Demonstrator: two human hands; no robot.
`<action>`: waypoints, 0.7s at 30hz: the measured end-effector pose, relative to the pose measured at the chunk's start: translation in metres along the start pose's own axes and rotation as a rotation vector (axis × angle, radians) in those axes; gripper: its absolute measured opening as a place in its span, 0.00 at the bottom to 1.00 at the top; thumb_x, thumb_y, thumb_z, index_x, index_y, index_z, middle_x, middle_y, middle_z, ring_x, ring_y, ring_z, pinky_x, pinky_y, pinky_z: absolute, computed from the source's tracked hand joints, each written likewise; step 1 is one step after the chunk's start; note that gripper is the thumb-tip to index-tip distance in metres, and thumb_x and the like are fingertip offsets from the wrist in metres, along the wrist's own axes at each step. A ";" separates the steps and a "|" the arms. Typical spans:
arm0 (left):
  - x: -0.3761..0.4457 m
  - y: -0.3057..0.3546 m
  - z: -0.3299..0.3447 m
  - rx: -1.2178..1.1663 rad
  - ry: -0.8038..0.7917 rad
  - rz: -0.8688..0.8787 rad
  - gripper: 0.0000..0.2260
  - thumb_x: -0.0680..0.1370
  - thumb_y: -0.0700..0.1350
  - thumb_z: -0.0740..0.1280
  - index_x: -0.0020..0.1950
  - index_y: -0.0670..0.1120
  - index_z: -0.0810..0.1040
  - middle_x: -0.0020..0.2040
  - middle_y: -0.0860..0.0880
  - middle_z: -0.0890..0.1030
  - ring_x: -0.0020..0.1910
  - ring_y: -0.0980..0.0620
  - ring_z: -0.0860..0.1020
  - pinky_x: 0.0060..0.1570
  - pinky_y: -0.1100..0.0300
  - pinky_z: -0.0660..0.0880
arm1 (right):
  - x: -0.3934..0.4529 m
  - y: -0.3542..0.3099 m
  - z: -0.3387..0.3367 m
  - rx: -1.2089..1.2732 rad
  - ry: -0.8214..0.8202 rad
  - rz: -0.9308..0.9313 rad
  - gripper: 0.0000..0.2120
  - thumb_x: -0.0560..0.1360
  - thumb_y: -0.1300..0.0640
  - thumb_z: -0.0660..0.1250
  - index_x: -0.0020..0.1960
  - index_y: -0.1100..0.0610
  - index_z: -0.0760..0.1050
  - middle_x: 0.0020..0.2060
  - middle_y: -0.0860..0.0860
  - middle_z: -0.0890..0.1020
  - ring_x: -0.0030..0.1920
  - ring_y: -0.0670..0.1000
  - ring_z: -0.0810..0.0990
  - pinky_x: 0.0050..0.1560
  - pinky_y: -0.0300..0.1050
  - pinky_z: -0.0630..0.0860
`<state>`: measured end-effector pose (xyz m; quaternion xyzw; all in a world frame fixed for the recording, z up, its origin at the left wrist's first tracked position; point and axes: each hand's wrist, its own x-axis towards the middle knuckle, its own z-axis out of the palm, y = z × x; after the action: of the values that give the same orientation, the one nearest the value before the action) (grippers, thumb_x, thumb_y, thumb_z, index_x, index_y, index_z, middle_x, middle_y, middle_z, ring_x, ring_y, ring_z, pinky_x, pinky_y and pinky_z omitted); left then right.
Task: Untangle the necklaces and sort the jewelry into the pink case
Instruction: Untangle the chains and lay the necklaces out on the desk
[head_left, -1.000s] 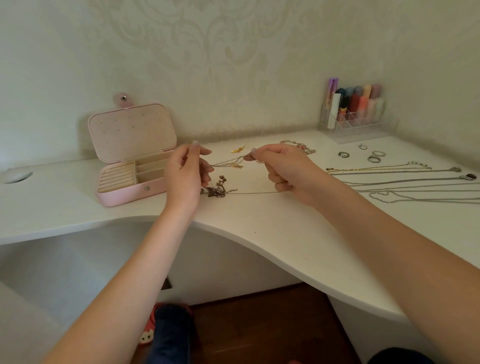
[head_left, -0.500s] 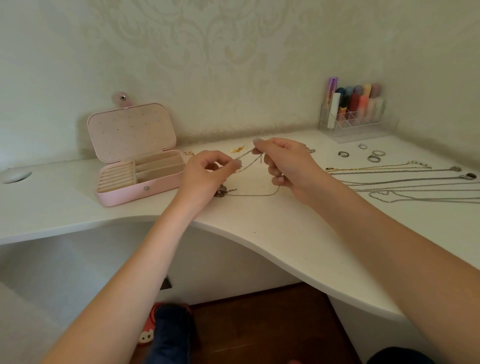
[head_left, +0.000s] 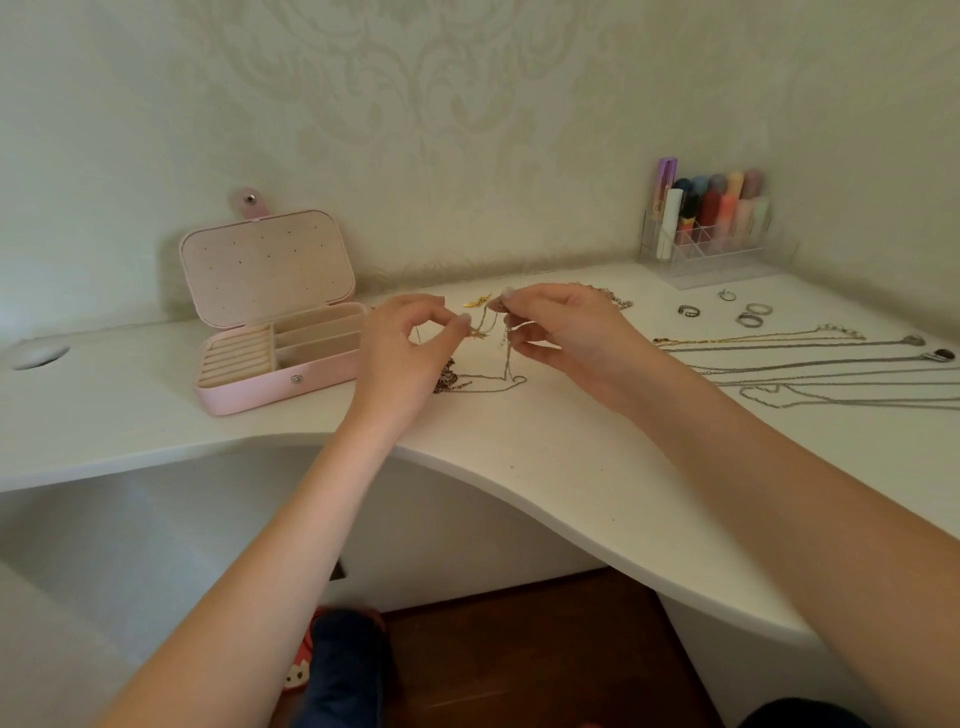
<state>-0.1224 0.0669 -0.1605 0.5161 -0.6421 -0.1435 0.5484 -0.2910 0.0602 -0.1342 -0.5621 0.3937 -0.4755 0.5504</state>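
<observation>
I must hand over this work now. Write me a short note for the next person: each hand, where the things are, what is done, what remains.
Left hand and right hand each pinch the tangled chains, lifted; a clump rests on the desk.
Pink case open at left; nothing visible inside.
Done: straight necklaces laid out at right, beside the rings.
Left: finish untangling, then sort everything into the case.

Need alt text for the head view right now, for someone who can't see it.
Both hands, left hand and right hand, pinch tangled chains above a white desk. An open pink case sits left; untangled necklaces and rings lie right.
</observation>
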 end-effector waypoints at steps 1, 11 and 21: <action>-0.001 0.001 0.001 0.056 -0.007 0.025 0.07 0.72 0.49 0.71 0.35 0.59 0.79 0.52 0.55 0.79 0.58 0.54 0.74 0.58 0.56 0.66 | 0.000 0.001 -0.001 0.005 -0.009 -0.012 0.07 0.76 0.55 0.68 0.48 0.59 0.82 0.36 0.49 0.78 0.36 0.46 0.75 0.49 0.39 0.78; -0.003 0.008 0.005 0.031 -0.135 0.084 0.02 0.72 0.50 0.72 0.41 0.57 0.80 0.45 0.60 0.81 0.51 0.63 0.76 0.48 0.67 0.66 | -0.003 0.004 0.002 -0.018 -0.046 -0.051 0.10 0.74 0.66 0.68 0.56 0.61 0.78 0.40 0.55 0.82 0.40 0.48 0.80 0.52 0.40 0.80; -0.003 0.005 0.003 -0.025 -0.030 -0.011 0.06 0.73 0.46 0.70 0.39 0.55 0.77 0.41 0.62 0.79 0.32 0.62 0.68 0.36 0.64 0.64 | -0.002 0.003 -0.002 -0.089 0.081 -0.094 0.06 0.72 0.67 0.69 0.47 0.59 0.81 0.42 0.59 0.83 0.43 0.51 0.82 0.54 0.42 0.80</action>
<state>-0.1275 0.0705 -0.1591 0.5104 -0.6457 -0.1623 0.5443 -0.2929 0.0612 -0.1378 -0.5841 0.4099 -0.5051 0.4855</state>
